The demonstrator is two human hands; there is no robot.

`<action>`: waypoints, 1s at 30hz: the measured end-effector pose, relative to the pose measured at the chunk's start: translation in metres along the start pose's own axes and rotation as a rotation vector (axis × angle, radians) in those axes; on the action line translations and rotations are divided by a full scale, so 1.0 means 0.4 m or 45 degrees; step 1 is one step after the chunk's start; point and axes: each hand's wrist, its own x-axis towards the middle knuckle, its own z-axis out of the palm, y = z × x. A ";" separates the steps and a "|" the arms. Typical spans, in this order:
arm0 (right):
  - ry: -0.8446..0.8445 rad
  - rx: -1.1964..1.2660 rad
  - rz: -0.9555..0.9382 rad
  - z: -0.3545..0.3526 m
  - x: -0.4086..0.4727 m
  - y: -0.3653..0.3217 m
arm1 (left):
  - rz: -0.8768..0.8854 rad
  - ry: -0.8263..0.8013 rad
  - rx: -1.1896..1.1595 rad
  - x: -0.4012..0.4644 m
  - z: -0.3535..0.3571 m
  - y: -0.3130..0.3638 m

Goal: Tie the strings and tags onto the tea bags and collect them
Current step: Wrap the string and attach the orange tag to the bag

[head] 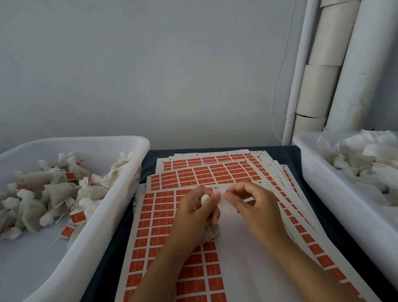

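Left hand gripping tea bag, right hand pinching what looks like string; slack pinch risks loose knot.

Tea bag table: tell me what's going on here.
A person is working on one tea bag above sheets of red tags. The left hand grips the bag's gathered top, and the right hand pinches something small and white beside it. The left tub holds bags that already carry red tags; the right tub holds white bags with loose strings and no tags visible.
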 end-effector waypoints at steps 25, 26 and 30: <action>0.073 -0.421 -0.306 -0.015 -0.003 0.002 | -0.148 0.094 -0.074 0.000 0.005 0.000; 0.074 -0.413 -0.297 -0.014 -0.003 0.003 | -0.147 0.092 -0.075 0.000 0.006 0.000; 0.083 -0.395 -0.277 -0.012 -0.002 0.010 | -0.133 0.082 -0.066 0.002 0.008 -0.001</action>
